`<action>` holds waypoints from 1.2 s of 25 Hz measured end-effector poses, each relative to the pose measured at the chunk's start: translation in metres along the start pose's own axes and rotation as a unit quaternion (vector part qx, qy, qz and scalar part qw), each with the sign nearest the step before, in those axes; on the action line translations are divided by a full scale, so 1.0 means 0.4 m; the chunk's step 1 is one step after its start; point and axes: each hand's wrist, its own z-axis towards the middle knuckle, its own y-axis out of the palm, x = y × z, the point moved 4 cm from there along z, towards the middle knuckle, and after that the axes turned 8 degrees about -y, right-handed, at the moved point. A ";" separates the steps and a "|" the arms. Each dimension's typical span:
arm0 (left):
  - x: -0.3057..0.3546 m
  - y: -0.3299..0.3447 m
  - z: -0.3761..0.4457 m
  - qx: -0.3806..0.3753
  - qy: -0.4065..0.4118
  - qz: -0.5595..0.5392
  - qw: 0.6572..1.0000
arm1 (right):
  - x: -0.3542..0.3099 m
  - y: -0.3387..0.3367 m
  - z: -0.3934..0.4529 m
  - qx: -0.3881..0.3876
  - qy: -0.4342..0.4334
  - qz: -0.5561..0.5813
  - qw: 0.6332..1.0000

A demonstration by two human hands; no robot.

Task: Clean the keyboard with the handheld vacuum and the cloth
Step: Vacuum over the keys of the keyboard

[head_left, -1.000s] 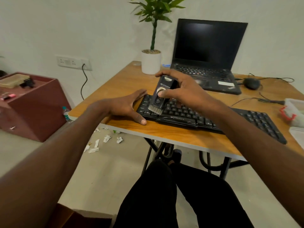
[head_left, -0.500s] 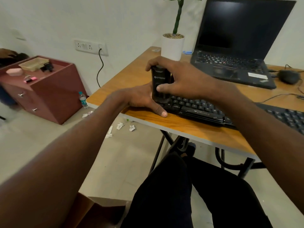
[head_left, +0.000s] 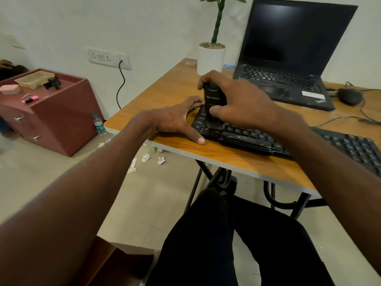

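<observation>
A black keyboard [head_left: 245,139] lies along the front of the wooden table [head_left: 156,100]. My right hand [head_left: 237,102] grips a small black handheld vacuum [head_left: 212,102], held upright with its lower end on the keys at the keyboard's left end. My left hand [head_left: 175,118] rests flat on the table against the keyboard's left edge, thumb stretched along the front corner. No cloth shows in view.
An open black laptop [head_left: 288,58], a white plant pot [head_left: 211,57] and a black mouse [head_left: 349,96] with cables sit at the table's back. A maroon drawer cabinet [head_left: 53,112], a water bottle [head_left: 99,125] and paper scraps [head_left: 146,157] are on the floor to the left.
The vacuum has gone from tilted, with its brush showing, to upright on the left-end keys. My view has shifted left and closer. My left hand stays beside the keyboard.
</observation>
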 end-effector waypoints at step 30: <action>0.011 0.006 -0.008 -0.007 0.000 -0.030 1.000 | 0.046 -0.041 -0.057 -0.032 0.067 0.047 0.996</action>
